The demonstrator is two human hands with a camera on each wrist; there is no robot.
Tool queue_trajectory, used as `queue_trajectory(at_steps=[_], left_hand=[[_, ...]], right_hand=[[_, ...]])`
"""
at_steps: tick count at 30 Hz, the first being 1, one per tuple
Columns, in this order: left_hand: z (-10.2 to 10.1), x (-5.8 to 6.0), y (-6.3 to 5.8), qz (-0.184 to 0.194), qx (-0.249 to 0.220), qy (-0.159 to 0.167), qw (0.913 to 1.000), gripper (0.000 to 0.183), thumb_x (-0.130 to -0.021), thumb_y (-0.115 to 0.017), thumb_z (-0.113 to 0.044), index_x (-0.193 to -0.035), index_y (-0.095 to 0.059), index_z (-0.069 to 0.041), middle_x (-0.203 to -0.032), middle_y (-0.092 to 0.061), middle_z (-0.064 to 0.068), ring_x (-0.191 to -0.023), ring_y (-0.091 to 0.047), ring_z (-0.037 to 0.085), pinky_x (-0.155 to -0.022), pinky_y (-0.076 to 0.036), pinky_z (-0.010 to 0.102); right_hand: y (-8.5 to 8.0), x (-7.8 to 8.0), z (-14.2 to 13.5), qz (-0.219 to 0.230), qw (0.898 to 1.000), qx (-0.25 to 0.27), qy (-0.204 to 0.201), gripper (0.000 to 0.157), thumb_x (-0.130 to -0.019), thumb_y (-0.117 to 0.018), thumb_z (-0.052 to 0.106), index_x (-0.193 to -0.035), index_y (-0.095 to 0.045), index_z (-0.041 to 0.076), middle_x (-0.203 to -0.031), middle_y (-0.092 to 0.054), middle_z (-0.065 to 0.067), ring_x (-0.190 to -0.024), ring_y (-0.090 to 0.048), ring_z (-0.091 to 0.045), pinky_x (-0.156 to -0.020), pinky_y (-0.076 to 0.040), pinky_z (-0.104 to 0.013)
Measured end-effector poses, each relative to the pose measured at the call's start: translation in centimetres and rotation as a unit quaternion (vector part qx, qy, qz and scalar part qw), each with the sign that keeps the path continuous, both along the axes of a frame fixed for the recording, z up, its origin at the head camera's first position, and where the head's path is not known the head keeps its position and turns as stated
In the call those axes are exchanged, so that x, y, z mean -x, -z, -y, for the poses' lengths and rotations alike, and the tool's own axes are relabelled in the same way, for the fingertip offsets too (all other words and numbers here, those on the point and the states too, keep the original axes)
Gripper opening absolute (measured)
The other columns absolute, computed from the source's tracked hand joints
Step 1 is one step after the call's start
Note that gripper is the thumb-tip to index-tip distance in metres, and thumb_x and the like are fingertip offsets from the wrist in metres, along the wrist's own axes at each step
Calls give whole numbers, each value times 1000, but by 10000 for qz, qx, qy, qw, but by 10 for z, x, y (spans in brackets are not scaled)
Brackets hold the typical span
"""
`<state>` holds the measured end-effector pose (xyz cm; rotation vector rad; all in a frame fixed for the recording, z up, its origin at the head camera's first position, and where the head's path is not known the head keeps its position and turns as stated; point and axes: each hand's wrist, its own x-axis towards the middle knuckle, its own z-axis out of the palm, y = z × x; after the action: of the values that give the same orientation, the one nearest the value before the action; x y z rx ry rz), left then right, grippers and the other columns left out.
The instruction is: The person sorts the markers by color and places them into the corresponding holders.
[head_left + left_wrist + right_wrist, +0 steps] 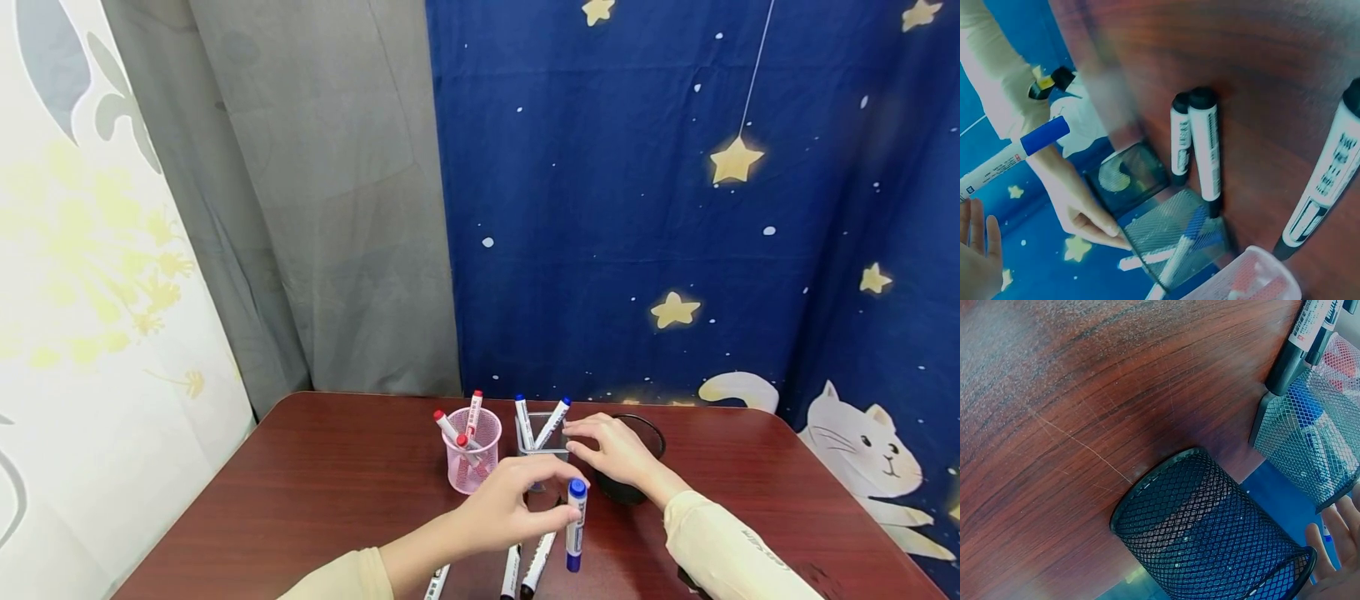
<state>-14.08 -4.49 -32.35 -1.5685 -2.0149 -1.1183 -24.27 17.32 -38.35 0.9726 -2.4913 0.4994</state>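
My left hand (517,504) pinches a blue-capped whiteboard marker (576,533) upright between thumb and fingers, above the table in front of the pen holders. Its blue cap is uppermost. My right hand (617,454) touches the right side of a grey mesh pen holder (553,454) with extended fingers. Two blue-capped markers (522,421) lean inside that holder. Just beneath the right hand stands a round black mesh pen cup (1210,531), partly hidden by it in the head view.
A pink mesh cup (454,471) with several red-capped markers stands left of the grey holder. Black-capped markers (539,563) lie on the brown table (337,483) under and beside my left hand. Curtains (570,208) hang behind the table.
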Motion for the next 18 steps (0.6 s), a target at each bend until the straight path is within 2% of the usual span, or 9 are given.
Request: queue_trajectory(at_steps=[5, 8, 13, 15, 18], left_hand=[[0, 2, -12, 338, -206, -99, 9992, 25, -77, -67, -9, -100, -59, -8, -86, -61, -2, -80, -54, 0, -71, -44, 17], [0, 2, -19, 614, -308, -120, 9976, 24, -77, -67, -7, -100, -59, -5, -88, -61, 0, -79, -56, 2, -71, -46, 21], [1, -4, -42, 1150, -506, -155, 9920, 23, -76, -64, 2, -98, -58, 2, -88, -61, 10, -76, -59, 8, -70, -48, 29], [2, -6, -50, 1367, -511, -294, 9889, 23, -77, -63, 4, -99, -58, 3, -88, -61, 11, -75, -59, 9, -71, -48, 31], [4, -1, -54, 1637, -471, -523, 9840, 23, -78, -63, 2, -100, -58, 2, -88, -62, 11, -75, -60, 12, -71, -48, 33]], right_hand=[[0, 1, -1, -116, 9999, -54, -90, 25, -80, -64, 20, -103, -66, 10, -106, -62, -2, -98, -53, -20, -80, -41, -40], [0, 2, -1, -111, 9998, -67, -132, 25, -80, -64, 20, -103, -66, 9, -105, -62, -3, -97, -54, -21, -80, -42, -40], [-1, 1, -1, -120, 9997, 17, -224, 26, -81, -64, 20, -105, -66, 9, -100, -63, -1, -93, -56, -19, -77, -44, -38], [-1, 2, -1, -137, 9996, 40, -262, 26, -81, -64, 20, -105, -66, 9, -99, -63, -1, -92, -56, -19, -77, -44, -38], [-1, 2, -1, -136, 9996, 25, -248, 26, -81, -63, 21, -104, -66, 9, -100, -63, -1, -93, -56, -18, -78, -43, -38]])
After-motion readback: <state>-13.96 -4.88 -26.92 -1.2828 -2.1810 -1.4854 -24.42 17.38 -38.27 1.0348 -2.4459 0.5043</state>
